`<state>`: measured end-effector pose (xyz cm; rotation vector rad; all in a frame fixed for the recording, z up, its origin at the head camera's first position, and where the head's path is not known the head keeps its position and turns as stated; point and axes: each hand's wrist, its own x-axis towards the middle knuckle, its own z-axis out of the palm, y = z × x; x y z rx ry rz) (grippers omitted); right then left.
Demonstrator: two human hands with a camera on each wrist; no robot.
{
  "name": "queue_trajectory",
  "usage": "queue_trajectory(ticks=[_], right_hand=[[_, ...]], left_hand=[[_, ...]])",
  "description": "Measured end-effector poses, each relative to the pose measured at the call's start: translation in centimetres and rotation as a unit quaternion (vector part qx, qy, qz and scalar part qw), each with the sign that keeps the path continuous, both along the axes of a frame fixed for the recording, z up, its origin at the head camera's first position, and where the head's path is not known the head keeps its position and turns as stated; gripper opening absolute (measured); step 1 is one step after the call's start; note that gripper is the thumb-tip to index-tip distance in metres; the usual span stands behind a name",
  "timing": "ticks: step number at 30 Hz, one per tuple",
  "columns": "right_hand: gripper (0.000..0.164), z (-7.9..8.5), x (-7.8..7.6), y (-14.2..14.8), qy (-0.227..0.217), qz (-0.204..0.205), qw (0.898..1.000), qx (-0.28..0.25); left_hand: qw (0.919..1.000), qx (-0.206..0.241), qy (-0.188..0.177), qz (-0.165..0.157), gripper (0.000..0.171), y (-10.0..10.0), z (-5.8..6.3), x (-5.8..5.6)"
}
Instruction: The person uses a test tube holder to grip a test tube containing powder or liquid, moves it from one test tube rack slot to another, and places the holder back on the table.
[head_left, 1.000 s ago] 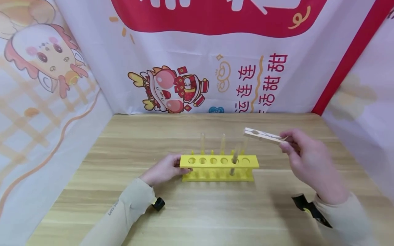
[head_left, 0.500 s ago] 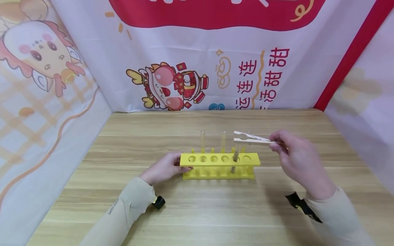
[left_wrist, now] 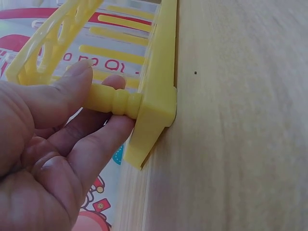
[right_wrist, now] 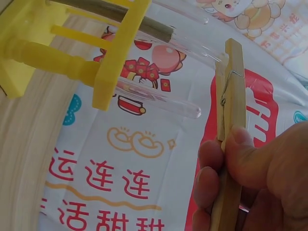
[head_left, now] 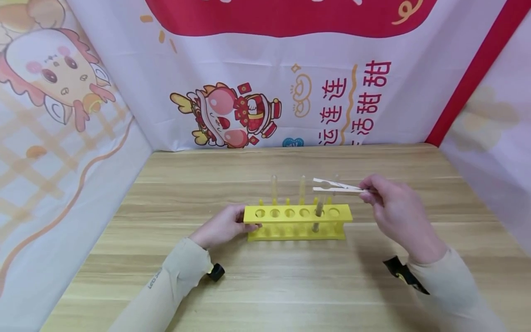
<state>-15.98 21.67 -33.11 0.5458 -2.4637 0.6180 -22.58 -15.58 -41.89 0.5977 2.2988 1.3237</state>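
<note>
My left hand (head_left: 224, 225) grips the left end post (left_wrist: 103, 99) of a yellow test tube rack (head_left: 274, 221), thumb on one side and fingers on the other. In my right hand (head_left: 402, 219) is a wooden test tube holder (right_wrist: 234, 106), pinched by thumb and fingers. Its jaws are spread and stand at the mouth of a glass test tube (right_wrist: 192, 46) with dark grey contents (right_wrist: 159, 30). That tube leans slightly in a hole toward the rack's right end. Whether the jaws surround the tube or touch it I cannot tell.
Clear tubes stand upside down along the rack's back row, among them a left one (head_left: 274, 186) and a middle one (head_left: 302, 188); another is partly behind the holder. The rack stands on a wood-grain table (head_left: 265, 286), with printed cloth (head_left: 240, 55) behind it.
My right hand has moved left, bringing the holder over the filled tube. The holder's jaws have spread apart. My left hand has stayed on the rack.
</note>
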Motion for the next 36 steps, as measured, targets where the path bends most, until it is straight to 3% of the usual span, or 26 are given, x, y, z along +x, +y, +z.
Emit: queue_trajectory(ticks=[14, 28, 36], right_hand=[[0.013, -0.8, -0.2, -0.2, 0.0, -0.005, 0.999, 0.034], [0.011, -1.5, -0.9, -0.2, -0.128, -0.003, 0.991, 0.047], [0.016, -2.0, -1.5, -0.2, -0.157, 0.002, 0.986, 0.06]], left_hand=[[1.0, -0.006, -0.003, -0.001, 0.026, 0.1, 0.1, 0.1], [0.9999, -0.011, 0.002, -0.004, 0.027, 0.1, 0.1, 0.1], [0.9999, -0.01, 0.009, -0.005, 0.025, 0.1, 0.2, 0.1]])
